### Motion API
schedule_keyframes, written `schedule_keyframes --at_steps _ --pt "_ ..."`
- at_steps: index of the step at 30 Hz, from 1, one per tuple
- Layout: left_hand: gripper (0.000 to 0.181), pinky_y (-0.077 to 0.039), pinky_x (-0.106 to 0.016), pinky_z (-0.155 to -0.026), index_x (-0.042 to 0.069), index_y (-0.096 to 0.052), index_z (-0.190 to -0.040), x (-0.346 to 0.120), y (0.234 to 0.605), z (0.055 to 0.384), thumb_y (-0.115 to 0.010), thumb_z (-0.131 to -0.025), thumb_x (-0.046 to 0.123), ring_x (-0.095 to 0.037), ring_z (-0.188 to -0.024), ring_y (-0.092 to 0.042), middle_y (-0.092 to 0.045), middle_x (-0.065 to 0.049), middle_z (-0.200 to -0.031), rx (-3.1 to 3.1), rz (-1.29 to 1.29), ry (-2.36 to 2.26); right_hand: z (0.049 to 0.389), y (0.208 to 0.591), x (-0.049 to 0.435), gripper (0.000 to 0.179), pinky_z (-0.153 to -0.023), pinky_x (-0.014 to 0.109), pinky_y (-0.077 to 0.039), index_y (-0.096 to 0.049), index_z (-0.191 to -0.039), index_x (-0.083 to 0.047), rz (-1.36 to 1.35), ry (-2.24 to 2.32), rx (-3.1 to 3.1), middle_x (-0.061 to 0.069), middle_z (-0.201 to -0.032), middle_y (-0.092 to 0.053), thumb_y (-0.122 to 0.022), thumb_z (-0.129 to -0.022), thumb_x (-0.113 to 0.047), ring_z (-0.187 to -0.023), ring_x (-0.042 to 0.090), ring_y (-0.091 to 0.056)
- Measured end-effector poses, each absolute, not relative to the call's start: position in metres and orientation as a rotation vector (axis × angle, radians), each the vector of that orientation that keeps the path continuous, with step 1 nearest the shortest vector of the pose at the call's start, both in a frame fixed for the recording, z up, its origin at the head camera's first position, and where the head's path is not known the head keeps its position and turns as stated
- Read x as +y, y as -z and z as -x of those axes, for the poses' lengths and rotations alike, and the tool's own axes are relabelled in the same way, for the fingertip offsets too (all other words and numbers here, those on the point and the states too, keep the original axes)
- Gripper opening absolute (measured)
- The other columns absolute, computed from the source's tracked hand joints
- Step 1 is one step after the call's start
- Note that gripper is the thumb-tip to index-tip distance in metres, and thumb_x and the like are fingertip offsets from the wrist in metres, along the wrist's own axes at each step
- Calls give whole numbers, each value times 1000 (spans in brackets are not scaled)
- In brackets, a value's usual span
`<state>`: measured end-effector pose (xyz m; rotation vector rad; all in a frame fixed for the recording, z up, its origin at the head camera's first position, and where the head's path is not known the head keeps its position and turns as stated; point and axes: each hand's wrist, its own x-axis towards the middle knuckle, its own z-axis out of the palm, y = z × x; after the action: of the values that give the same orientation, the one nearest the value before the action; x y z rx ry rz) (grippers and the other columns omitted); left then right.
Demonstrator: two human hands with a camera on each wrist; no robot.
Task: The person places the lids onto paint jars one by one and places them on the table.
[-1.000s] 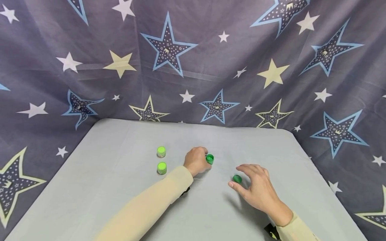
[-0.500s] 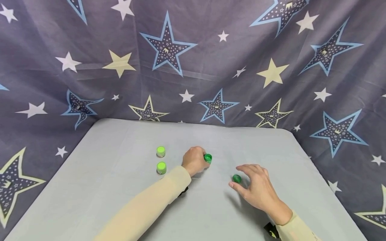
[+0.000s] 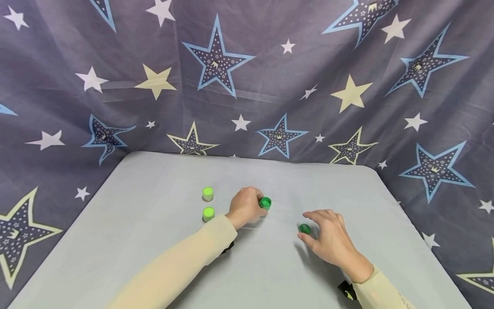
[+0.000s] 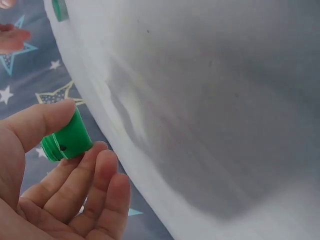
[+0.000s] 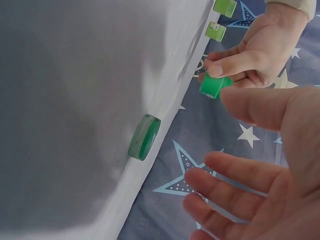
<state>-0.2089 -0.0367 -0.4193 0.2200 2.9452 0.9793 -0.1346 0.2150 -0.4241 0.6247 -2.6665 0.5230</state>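
My left hand (image 3: pixel 246 207) pinches a small green jar (image 3: pixel 265 203) between thumb and fingers, just right of the table's middle. In the head view the jar's open mouth faces up, with no lid on it. Its green side (image 4: pixel 75 136) shows in the left wrist view, held off the table. A darker green lid (image 3: pixel 305 228) lies on the table to the right, also seen as a flat disc (image 5: pixel 145 137) in the right wrist view. Around it, without gripping, my right hand (image 3: pixel 330 238) hovers with thumb and fingers spread apart.
Two small jars with lime-green lids, a far one (image 3: pixel 208 194) and a near one (image 3: pixel 209 213), stand left of my left hand. A light grey cloth covers the table (image 3: pixel 154 193). Behind it hangs a dark curtain (image 3: pixel 247 86) with stars.
My left hand has drawn slightly leftward with the green jar. The right hand stays by the lid, its thumb a little nearer to it. The lime-lidded jars have not moved.
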Motion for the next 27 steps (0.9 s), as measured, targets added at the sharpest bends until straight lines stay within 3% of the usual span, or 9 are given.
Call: schedule_keyframes --at_steps 9,27 --pt "24 -51 -33 -74 16 -78 -96 -47 415 195 -92 -76 18 -10 -75 -60 -65 10 -77 2912 -280 -1039 139 424 214 48 -87 50 -40 -74 -118 -4 -630 -492 -2737 11 -116 -73 -90 -77 -22 -107 32 -62" --pt "25 -50 -33 -75 19 -78 -94 -57 407 168 -93 -75 18 -13 -84 -61 -68 10 -83 2923 -385 -1128 149 433 215 41 -87 50 -40 -76 -110 -4 -604 -414 -2816 10 -108 -73 -91 -74 -18 -100 31 -62"
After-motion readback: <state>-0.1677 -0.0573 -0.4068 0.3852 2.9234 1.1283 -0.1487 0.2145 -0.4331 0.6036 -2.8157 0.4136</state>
